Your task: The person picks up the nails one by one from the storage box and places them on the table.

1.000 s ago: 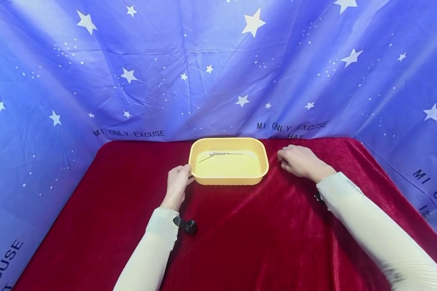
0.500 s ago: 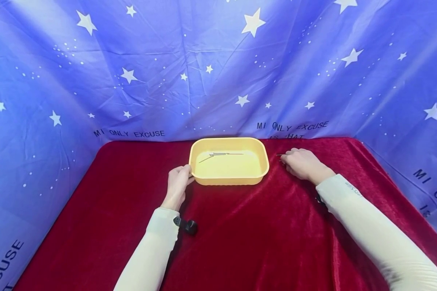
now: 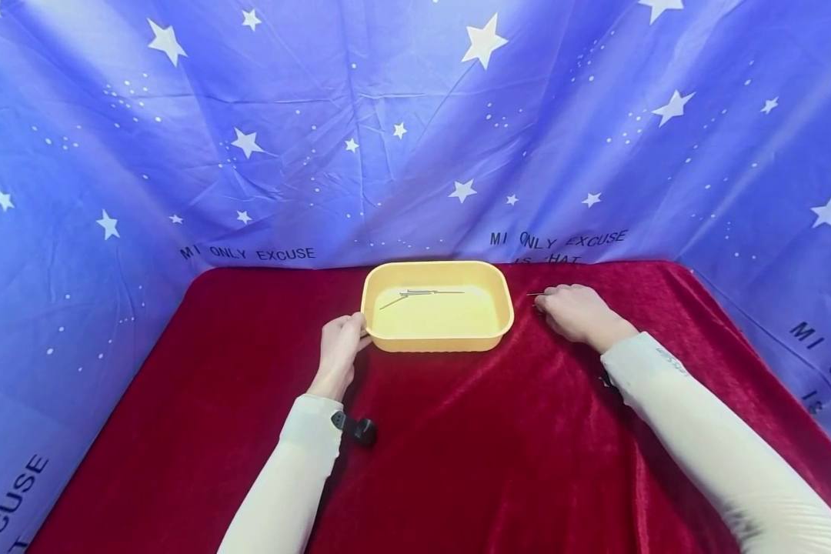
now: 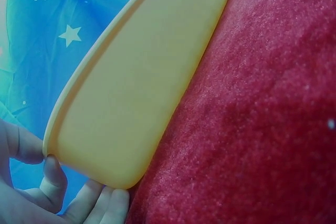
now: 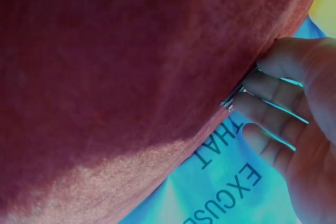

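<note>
A yellow rectangular plastic basin (image 3: pixel 436 344) stands at the back middle of the table. Inside it lie several thin metal nails (image 3: pixel 418 292), bunched toward the left. My left hand (image 3: pixel 342 342) pinches the basin's left rim between thumb and forefinger; in the left wrist view the other fingertips touch its end wall. To the right of the basin, my right hand (image 3: pixel 575 312) is low at the cloth, with a thin metal nail (image 3: pixel 535 294) poking out left from its fingertips. The right wrist view shows slim metal ends (image 5: pixel 228 103) by the fingertips, partly hidden by them.
A dark red velvety cloth (image 3: pixel 443 462) covers the table. Blue star-printed curtains (image 3: pixel 415 192) hang close behind and along both sides. A black wrist camera (image 3: pixel 360 431) juts out from the left sleeve.
My right hand has shifted slightly right and down, and the nail now shows past its fingertips. The left hand and the basin keep their places.
</note>
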Available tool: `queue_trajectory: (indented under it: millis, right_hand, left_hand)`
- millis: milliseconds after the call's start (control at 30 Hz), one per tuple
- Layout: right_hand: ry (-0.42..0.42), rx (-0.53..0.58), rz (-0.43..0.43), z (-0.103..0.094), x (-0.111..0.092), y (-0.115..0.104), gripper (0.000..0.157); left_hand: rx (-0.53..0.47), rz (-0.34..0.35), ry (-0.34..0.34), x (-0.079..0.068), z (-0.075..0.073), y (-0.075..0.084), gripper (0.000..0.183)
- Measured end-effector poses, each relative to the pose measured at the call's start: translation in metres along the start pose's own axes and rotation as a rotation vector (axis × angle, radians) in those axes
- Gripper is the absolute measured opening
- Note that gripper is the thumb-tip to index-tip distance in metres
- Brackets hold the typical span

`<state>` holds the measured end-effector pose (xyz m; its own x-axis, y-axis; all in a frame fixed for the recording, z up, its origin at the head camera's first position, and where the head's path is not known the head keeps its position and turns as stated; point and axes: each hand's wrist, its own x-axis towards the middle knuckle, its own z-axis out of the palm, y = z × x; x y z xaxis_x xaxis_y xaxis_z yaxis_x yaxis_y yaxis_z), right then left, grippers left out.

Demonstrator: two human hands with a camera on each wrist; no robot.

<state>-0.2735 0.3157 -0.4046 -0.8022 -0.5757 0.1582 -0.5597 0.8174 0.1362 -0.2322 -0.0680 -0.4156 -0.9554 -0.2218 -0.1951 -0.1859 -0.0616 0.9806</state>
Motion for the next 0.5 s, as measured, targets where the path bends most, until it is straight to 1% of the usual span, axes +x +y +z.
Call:
queue_trajectory:
  millis: [200,500]
  right_hand:
    - [-0.005,0.022,0.017,-0.0008,-0.0017,-0.0004,0.017]
    - [-0.024,0.067,0.053,-0.0042,-0.0025,0.0001,0.011]
  left_hand:
    - [0.003,-0.002,0.004,0.0001,-0.0001,0.0000,0.015]
    - [-0.002,0.002,-0.001,-0.0004,0.0002,0.0001,0.015]
